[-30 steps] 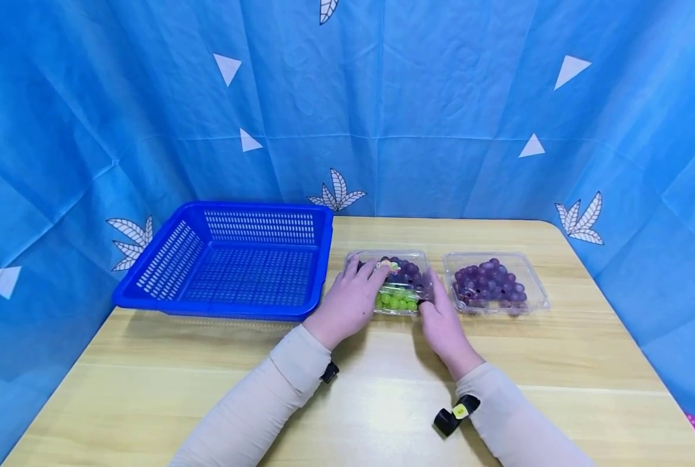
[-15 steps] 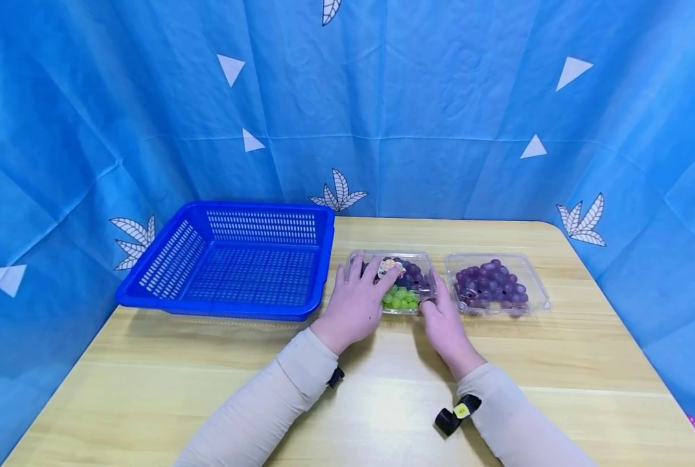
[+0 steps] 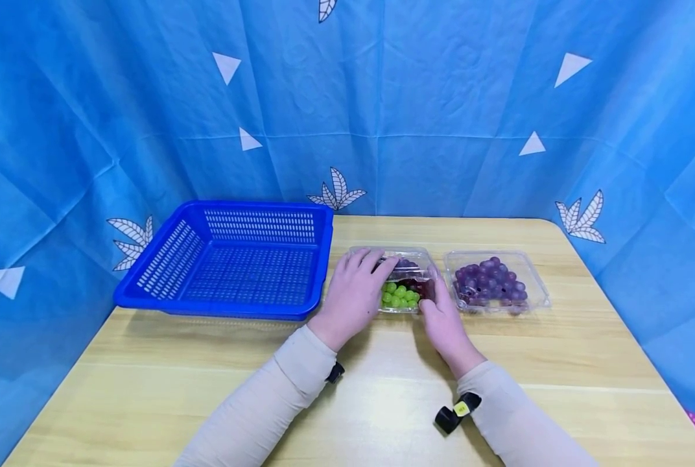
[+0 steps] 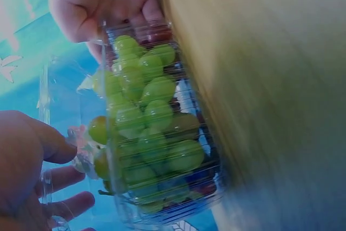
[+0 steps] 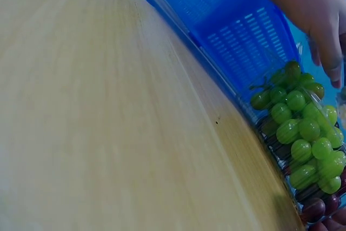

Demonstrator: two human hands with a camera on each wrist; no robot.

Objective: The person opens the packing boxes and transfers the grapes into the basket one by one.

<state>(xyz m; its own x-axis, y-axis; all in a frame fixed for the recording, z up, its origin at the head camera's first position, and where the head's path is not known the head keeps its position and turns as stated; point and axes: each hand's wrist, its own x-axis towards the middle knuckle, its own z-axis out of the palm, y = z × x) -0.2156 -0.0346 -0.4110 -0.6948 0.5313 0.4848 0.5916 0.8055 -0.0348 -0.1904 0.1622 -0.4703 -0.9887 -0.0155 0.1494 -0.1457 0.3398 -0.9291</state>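
Note:
A clear plastic clamshell box stands mid-table, holding green grapes in front and dark red-purple grapes around them. Its hinged lid is tilted up off the fruit. My left hand grips the lid, thumb close to the sticker in the left wrist view. My right hand holds the box by its right end, its fingers partly hidden by the plastic. Just right of that hand is a second clear box with a bunch of purple grapes.
A large blue slatted basket sits at the back left of the wooden table. Blue patterned cloth hangs behind the table and along both sides. Each wrist carries a black camera strap.
The lid has come up from the box, tilting back with my left hand, and the green grapes now show uncovered at the front. My right hand keeps its place at the box's end.

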